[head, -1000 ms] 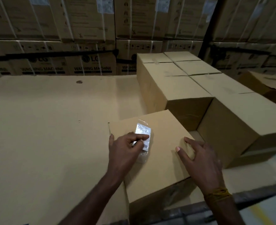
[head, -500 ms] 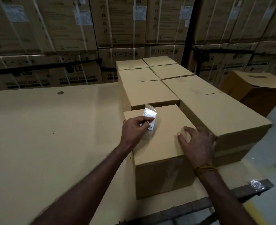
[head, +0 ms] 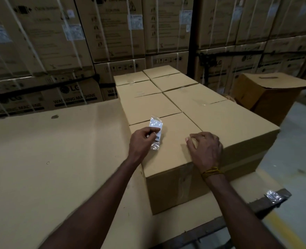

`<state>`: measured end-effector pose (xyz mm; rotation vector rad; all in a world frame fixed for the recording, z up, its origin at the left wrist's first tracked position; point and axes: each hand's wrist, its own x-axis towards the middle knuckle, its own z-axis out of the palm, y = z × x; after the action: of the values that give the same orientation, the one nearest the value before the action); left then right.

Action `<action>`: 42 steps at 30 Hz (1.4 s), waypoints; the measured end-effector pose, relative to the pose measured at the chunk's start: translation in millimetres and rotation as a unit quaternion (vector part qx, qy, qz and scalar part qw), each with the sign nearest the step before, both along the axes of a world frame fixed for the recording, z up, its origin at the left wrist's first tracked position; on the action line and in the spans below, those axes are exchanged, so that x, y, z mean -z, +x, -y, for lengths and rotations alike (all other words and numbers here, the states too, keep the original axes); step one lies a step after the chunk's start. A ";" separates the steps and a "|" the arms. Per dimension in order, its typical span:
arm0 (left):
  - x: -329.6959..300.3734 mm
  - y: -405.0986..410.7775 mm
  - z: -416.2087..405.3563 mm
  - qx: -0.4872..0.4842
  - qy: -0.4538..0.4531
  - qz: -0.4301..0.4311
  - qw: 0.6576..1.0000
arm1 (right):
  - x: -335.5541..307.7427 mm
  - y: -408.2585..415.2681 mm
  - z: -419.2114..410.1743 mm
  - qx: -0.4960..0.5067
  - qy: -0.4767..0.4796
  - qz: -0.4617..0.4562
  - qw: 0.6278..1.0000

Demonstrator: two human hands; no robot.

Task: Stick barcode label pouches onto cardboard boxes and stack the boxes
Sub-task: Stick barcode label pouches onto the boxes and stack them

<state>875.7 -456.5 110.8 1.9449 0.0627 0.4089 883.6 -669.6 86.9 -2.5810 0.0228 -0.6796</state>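
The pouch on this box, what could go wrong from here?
1. The pouch looks only partly stuck: its top end lifts off the box, so it may crease or peel unless pressed flat.
2. The left hand holds it near the box's far left corner, close to the seam with the next box; it could end up crooked or over the edge.
3. The right hand only rests on the box, which might slide under pressure.

Label pouch point(head: 155, 131) lies on the nearest box point(head: 168, 153), stacked boxes point(head: 166, 97) behind.
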 end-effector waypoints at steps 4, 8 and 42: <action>-2.7 -33.2 15.0 0.017 -0.035 0.019 0.999 | 8.2 -31.1 -7.4 -0.044 0.112 0.037 0.992; 2.6 -90.3 34.7 0.080 -0.079 0.023 0.993 | 17.2 -97.6 -20.4 -0.059 0.287 0.050 0.955; 355.2 -184.1 352.6 0.158 -0.174 -0.655 0.718 | 365.7 -280.7 220.8 0.353 0.420 -0.154 0.822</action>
<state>691.6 -809.2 -244.3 1.4507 0.6557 -1.1956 602.9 -890.4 -278.8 -1.7165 1.1587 -0.3340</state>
